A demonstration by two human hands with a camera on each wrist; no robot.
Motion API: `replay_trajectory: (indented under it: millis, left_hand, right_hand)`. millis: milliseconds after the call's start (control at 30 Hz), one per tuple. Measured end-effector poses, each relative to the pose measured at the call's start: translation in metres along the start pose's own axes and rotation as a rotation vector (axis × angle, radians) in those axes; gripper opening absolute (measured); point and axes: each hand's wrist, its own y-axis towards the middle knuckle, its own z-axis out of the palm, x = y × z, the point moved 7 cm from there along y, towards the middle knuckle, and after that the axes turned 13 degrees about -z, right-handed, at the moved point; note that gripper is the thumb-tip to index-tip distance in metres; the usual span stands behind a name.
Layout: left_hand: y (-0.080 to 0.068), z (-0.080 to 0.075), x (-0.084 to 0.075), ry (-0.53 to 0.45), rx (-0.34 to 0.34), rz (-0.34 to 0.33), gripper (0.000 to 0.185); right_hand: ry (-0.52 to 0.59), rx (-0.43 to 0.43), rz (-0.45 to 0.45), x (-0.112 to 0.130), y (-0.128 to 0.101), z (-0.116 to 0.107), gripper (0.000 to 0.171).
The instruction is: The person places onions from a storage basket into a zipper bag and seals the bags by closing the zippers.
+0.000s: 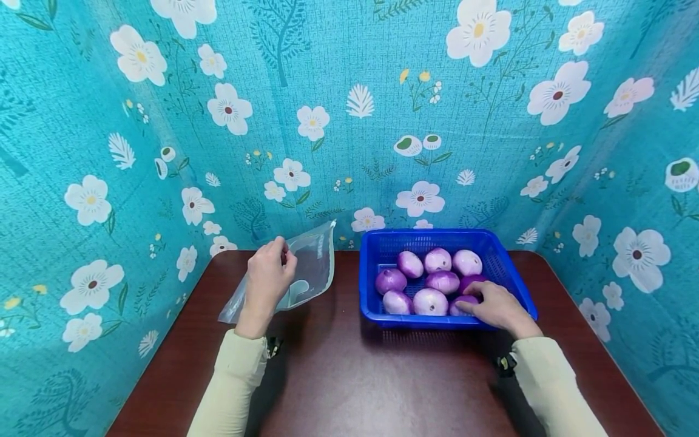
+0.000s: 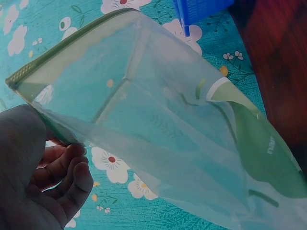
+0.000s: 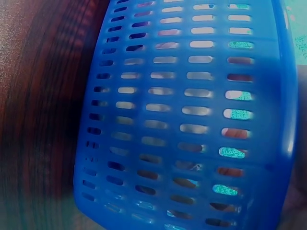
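While the left hand (image 1: 269,279) pinches a clear zip bag (image 1: 317,258) by its edge, the right hand (image 1: 501,308), well apart from the left, grips a purple onion (image 1: 460,305) inside a blue basket (image 1: 423,321); other onions (image 1: 430,301) lie left of that hand, and the bench (image 1: 382,382) spreads beneath both.

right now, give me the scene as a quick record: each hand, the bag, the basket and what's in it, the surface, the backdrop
left hand: pinches the edge of the zip bag
right hand: in the basket, fingers touching a red onion at front right; firm grip unclear
zip bag: clear, green-printed, held tilted, nothing seen inside
basket: blue slotted plastic, right of the bag
contents: red onions, about nine visible
surface: dark reddish-brown table
backdrop: teal floral cloth
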Motion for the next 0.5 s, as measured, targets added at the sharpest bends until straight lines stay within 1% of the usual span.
replay_trajectory:
  millis: [133, 233, 367, 500]
  left_hand:
    - [0.000, -0.001, -0.001, -0.007, 0.009, -0.001, 0.015]
    - [0.000, -0.001, -0.001, -0.012, 0.012, -0.002, 0.015]
    - [-0.001, -0.001, 0.000, -0.009, 0.010, -0.007, 0.015]
    - [-0.001, -0.001, -0.001, -0.009, 0.009, -0.009, 0.015]
  right_hand:
    - [0.020, -0.019, 0.016, -0.002, -0.001, -0.002, 0.049]
    - [0.028, -0.053, 0.015, -0.001, -0.003, -0.006, 0.052]
    - [0.045, -0.119, -0.007, 0.004, -0.004, -0.017, 0.055]
    - [0.066, -0.202, -0.038, 0.014, -0.004, -0.029, 0.056]
